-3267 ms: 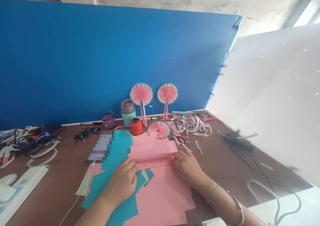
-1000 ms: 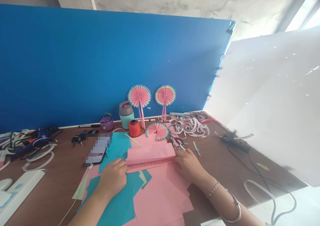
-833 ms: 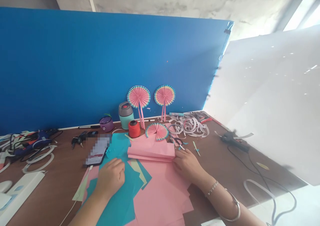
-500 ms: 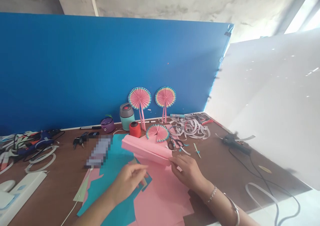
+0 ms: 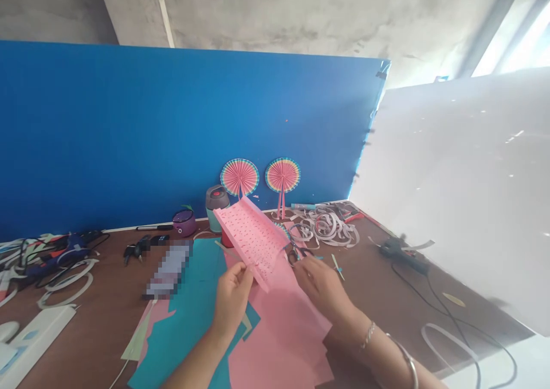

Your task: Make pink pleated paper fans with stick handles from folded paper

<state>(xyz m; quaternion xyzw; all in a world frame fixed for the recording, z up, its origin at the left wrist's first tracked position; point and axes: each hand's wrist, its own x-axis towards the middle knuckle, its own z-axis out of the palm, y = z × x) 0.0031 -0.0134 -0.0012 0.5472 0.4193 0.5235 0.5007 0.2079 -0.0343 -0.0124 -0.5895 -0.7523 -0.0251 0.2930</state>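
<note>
A strip of pink patterned paper (image 5: 253, 237) with turned-up folded long edges is raised at a slant over the table. My left hand (image 5: 234, 297) pinches its near left edge between thumb and fingers. Beside its near right corner, my right hand (image 5: 322, 286) has curled fingers; their tips are turned from view, so contact with the paper cannot be made out. Beneath both hands lie larger pink sheets (image 5: 279, 343) and a teal sheet (image 5: 193, 320). Scissors (image 5: 301, 252) rest just beyond my right hand. The strip partly covers a round pink fan behind it.
Two round pleated fans (image 5: 239, 177) stand against the blue panel (image 5: 150, 131). A teal-and-grey flask (image 5: 213, 211) and purple pot (image 5: 184, 223) are at the back. White strips (image 5: 330, 228) are heaped back right. A phone (image 5: 169, 268) and power strip (image 5: 38, 343) lie left.
The pink paper has been turned so its patterned face shows, and its far end is raised. My left hand has moved up to pinch its edge. My right hand has shifted slightly.
</note>
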